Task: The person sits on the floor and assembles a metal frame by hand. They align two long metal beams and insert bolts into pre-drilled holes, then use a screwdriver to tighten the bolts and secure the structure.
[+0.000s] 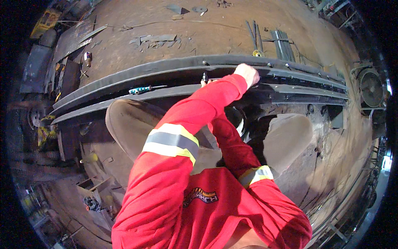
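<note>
Two long dark steel beams lie across in front of me, the far beam [166,63] and the near beam [103,106]. My left arm crosses over my right one. My left hand [247,74] is closed in a fist above the beams; what it holds, if anything, is hidden. Of my right hand [207,83] only some fingertips show beyond the left sleeve, closed around a small dark metal cylinder [205,76]. A screwdriver [140,89] with a teal handle lies along the near beam. Several bolts, one bolt [205,63] among them, stick out of the steel.
A yellow disc [258,54] sits against the far beam. Beyond are a bundle of metal bars [283,45], scrap strips [157,38] and a thin cable [174,21] on the brown floor. A round fan-like unit [371,84] stands at right. My knees flank the work.
</note>
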A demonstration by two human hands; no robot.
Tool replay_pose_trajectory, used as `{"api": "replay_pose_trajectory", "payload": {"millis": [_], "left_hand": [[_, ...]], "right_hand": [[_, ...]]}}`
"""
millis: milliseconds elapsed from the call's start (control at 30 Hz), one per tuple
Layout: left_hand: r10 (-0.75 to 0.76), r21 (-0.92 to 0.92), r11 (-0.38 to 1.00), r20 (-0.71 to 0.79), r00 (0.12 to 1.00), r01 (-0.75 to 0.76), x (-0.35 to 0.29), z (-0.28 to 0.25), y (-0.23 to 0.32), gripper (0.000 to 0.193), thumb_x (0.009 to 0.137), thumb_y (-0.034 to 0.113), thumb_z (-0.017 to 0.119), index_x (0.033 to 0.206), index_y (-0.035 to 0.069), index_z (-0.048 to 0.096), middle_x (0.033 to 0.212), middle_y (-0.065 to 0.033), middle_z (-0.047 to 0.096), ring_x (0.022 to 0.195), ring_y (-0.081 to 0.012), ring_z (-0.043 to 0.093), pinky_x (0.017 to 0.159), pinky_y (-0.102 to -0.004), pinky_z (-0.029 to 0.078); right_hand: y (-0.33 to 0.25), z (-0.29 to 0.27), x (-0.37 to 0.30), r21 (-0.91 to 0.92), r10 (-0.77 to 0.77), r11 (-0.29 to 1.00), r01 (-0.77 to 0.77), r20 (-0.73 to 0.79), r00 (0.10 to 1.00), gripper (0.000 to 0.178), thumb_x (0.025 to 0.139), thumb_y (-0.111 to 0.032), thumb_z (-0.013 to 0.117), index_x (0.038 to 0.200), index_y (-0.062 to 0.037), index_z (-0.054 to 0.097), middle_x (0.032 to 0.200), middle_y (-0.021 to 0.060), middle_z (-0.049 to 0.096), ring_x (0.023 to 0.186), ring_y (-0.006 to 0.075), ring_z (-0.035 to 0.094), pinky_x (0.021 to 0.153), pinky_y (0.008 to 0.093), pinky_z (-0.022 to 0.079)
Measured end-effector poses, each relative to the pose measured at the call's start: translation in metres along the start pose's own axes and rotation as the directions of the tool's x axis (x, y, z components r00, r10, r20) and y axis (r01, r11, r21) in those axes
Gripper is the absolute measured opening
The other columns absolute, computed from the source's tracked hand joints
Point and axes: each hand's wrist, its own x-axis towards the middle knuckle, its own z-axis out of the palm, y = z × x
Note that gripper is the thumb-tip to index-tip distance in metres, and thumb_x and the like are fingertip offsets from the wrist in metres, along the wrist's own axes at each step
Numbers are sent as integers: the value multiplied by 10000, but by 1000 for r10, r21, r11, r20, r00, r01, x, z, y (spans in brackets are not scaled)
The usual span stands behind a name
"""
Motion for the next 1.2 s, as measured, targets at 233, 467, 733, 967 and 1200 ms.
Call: {"api": "replay_pose_trajectory", "payload": {"millis": [233, 467, 733, 967, 1200], "left_hand": [[-23, 76, 997, 161, 987, 11, 10, 6, 8, 174, 820, 127, 583, 876, 113, 747, 874, -100, 722, 832, -271, 705, 688, -398, 558], [46, 142, 987, 171, 984, -71, 22, -1, 9, 168, 818, 153, 593, 860, 129, 753, 838, -61, 726, 803, -258, 708, 651, -392, 558], [-292, 274, 941, 369, 882, 197, 43, 30, 38, 145, 797, 165, 610, 813, 130, 750, 672, 0, 660, 578, -232, 648, 326, -441, 406], [-162, 231, 969, 320, 934, 89, 50, 38, 23, 142, 791, 158, 608, 807, 128, 746, 657, 13, 633, 534, -222, 619, 306, -418, 374], [-240, 224, 967, 634, 735, 122, 57, 32, 7, 222, 843, 209, 613, 1032, 182, 727, 926, 29, 699, 806, -235, 677, 488, -433, 505]], "right_hand": [[-1, 3, 3, -13, 1, 1000, -1, 16, 1000, 318, 814, -376, 640, 973, -103, 670, 973, 87, 629, 1024, 320, 532, 916, 504, 359], [-3, -5, 5, -28, 14, 1000, -13, 24, 1000, 300, 813, -370, 649, 935, -98, 685, 932, 83, 636, 992, 317, 541, 900, 496, 367], [-2, -4, 10, -90, 76, 994, -60, 178, 981, 285, 811, -364, 660, 892, -93, 702, 884, 78, 644, 955, 315, 551, 881, 486, 376], [-2, -2, 6, 3, 18, 1000, -17, -21, 1000, 303, 761, -336, 700, 734, -35, 687, 752, 101, 589, 869, 310, 537, 869, 511, 380], [-4, -1, 7, 21, 12, 1000, -12, -9, 1000, 294, 767, -334, 699, 730, -43, 686, 750, 91, 592, 865, 303, 537, 863, 502, 380]]}}
